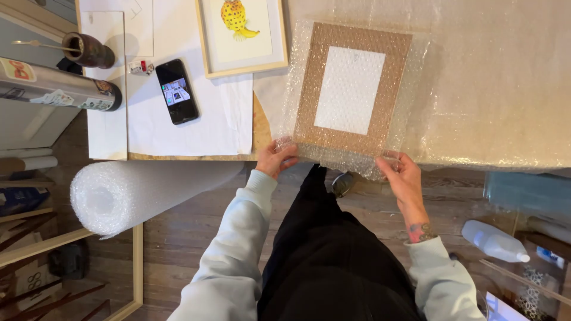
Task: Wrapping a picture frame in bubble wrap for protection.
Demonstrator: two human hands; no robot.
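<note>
Head view: left hand (275,157) and right hand (402,172), apart, pinch the clear bubble wrap sheet (357,95) at the table's near edge, holding it taut. Beneath lies a brown cardboard mat with white centre (351,89); a black phone (176,91) rests at ten o'clock.

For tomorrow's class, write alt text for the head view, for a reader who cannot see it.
Two hands, left hand and right hand, grip the near edge of bubble wrap covering a brown frame back on a table. A phone, a framed yellow fish picture and a wrap roll lie left.
</note>
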